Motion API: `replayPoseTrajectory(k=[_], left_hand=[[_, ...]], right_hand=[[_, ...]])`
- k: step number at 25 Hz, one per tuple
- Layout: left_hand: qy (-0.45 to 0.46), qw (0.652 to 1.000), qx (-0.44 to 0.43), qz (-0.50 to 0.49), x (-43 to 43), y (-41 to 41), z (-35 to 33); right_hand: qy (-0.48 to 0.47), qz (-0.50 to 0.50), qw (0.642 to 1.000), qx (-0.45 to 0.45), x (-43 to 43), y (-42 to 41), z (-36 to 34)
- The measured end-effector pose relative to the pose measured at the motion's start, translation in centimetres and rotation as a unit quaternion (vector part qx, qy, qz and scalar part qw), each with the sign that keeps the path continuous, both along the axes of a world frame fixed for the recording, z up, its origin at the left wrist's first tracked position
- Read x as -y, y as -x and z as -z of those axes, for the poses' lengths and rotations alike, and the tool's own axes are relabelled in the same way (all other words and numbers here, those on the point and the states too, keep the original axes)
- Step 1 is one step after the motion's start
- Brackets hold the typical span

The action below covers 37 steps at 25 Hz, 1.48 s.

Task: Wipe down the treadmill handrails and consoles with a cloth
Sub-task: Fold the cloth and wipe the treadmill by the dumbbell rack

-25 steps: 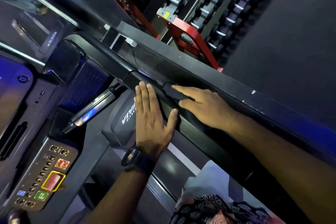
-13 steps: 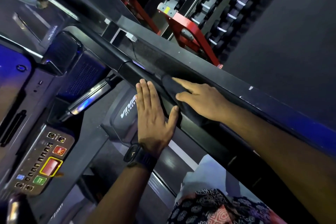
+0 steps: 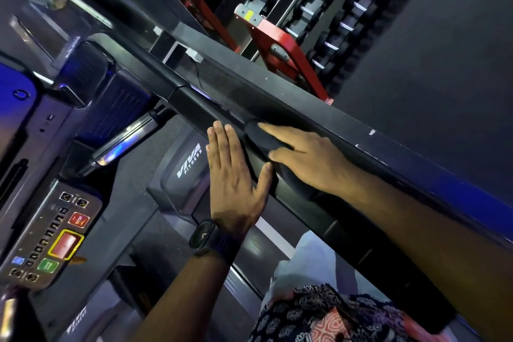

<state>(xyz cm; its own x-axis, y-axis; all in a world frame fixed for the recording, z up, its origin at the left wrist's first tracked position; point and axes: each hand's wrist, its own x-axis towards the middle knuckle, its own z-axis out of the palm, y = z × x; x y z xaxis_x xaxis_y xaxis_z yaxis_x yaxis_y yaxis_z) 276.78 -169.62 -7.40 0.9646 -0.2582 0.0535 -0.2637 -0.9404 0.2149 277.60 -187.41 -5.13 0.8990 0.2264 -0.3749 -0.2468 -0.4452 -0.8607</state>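
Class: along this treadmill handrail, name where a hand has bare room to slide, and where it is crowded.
Bare: the handrail stretch between the cloth and the console, and the wide ledge behind it. Crowded: where the right hand presses the cloth and the left hand lies flat beside it.

Black handrail (image 3: 194,108) runs diagonally, upper left to lower right. Dark cloth (image 3: 261,137) lies on its top face around mid-span, with the right hand (image 3: 311,158) resting flat on it, fingers straight, index pointing up the rail. Left hand (image 3: 233,178) lies flat against the rail's inner side just beside the cloth, fingers together, thumb at the rail edge.
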Motion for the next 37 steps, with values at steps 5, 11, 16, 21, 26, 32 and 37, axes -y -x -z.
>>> replayPoseTrajectory(k=[5,11,16,21,26,32,37], left_hand=[[-0.008,1.000,-0.009,-0.005,0.5,0.6,-0.1],[0.000,1.000,-0.007,-0.004,1.2,1.9,0.0],[0.014,1.000,-0.004,0.005,1.7,3.5,0.1],[0.020,1.000,-0.007,-0.011,2.8,4.3,0.0],[0.029,1.000,-0.001,-0.003,3.5,5.2,0.3],[0.015,1.000,0.002,0.003,4.3,6.8,0.2],[0.008,1.000,0.000,-0.002,5.0,8.0,0.2]], right_hand=[[0.093,-0.017,0.990,-0.101,1.2,0.3,1.9],[0.024,-0.035,0.998,-0.041,1.6,1.2,0.6],[0.003,0.013,1.000,0.002,2.2,3.9,0.4],[0.089,-0.017,0.992,-0.084,3.3,3.7,1.6],[-0.018,-0.011,1.000,-0.001,3.3,5.3,0.8],[0.032,-0.001,0.999,-0.003,4.4,7.4,0.5],[0.114,-0.014,0.990,-0.081,5.8,7.7,1.3]])
